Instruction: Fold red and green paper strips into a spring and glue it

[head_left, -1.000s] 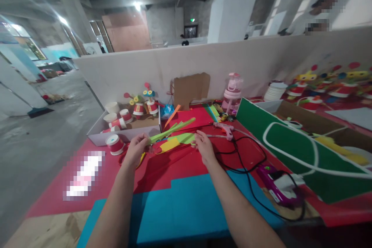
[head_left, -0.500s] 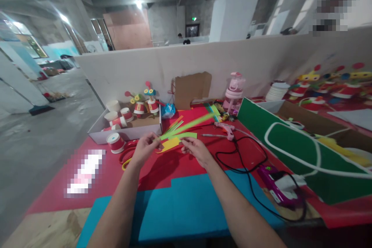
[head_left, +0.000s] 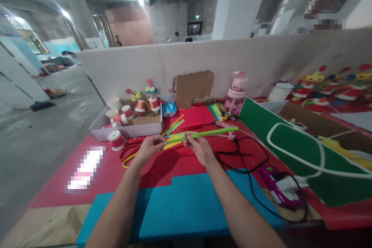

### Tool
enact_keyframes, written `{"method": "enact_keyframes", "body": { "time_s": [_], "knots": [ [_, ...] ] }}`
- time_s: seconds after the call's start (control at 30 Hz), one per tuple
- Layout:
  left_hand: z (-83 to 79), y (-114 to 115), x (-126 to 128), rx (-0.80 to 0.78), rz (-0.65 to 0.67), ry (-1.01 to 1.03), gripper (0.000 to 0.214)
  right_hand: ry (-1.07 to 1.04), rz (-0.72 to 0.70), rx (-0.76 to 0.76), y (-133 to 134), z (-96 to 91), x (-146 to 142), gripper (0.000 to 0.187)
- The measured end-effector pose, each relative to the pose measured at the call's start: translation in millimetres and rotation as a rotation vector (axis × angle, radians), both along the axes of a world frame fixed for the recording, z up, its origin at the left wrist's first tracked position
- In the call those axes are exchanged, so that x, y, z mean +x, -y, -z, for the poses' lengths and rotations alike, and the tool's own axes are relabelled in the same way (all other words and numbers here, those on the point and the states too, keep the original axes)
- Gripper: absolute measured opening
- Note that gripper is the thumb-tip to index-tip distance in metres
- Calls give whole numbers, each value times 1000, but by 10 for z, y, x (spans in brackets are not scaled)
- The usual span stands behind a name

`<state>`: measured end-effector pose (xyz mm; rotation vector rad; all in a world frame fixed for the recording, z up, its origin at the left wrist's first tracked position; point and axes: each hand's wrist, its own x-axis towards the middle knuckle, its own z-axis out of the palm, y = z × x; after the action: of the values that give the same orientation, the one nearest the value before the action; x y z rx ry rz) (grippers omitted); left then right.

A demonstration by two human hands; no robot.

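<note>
A long, narrow lime-green paper strip (head_left: 216, 132) stretches nearly level between my hands and reaches out to the right. My left hand (head_left: 151, 148) pinches its left end. Further along, my right hand (head_left: 198, 148) is closed on the strip with thumb and fingers. Beneath the hands lies a yellow paper piece (head_left: 173, 145) on the red table cover. Thin green and orange paper strips (head_left: 175, 126) lie just behind it. Scissors with red and yellow handles (head_left: 129, 157) rest left of my left hand. A pink glue gun (head_left: 229, 126) lies partly hidden behind the strip.
At the left, a white box (head_left: 136, 133) holds paper cups and cup figures, with a red-and-white cup (head_left: 116, 140) before it. Blue sheets (head_left: 197, 205) cover the front edge. A black cable (head_left: 247, 172), purple power strip (head_left: 279, 190) and green-sided box (head_left: 261, 135) occupy the right.
The green strip has swung down from a raised, blurred slant to nearly level. My right hand has come onto it beyond the left hand's pinch.
</note>
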<state>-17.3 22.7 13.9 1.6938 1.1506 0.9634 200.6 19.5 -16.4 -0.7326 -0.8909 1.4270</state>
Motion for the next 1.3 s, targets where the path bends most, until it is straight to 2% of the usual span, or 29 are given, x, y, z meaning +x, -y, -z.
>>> {"method": "enact_keyframes", "body": {
  "time_s": [0.27, 0.4, 0.7, 0.83, 0.93, 1.03, 1.3],
  "knots": [
    [-59, 14, -45, 209, -117, -91, 19, -14, 44, 13, 13, -62, 25, 33],
    [-111, 37, -39, 244, -121, -144, 17, -37, 88, 15, 12, -71, 26, 31],
    [-73, 49, 9, 70, 7, -177, 29, 88, 64, 22, 5, 7, -56, 32],
    [-25, 19, 26, 73, 70, -206, 28, 93, 60, 7, 11, 20, -77, 35],
    [15, 4, 23, 60, 90, -188, 27, 71, -26, 16, 41, -12, -72, 34],
    [43, 8, 22, -44, 83, -146, 28, 68, -107, 55, 61, -31, -65, 31],
    [-6, 96, 170, -188, 160, -39, 44, 98, -28, -35, 7, 74, -60, 29]
  ]
}}
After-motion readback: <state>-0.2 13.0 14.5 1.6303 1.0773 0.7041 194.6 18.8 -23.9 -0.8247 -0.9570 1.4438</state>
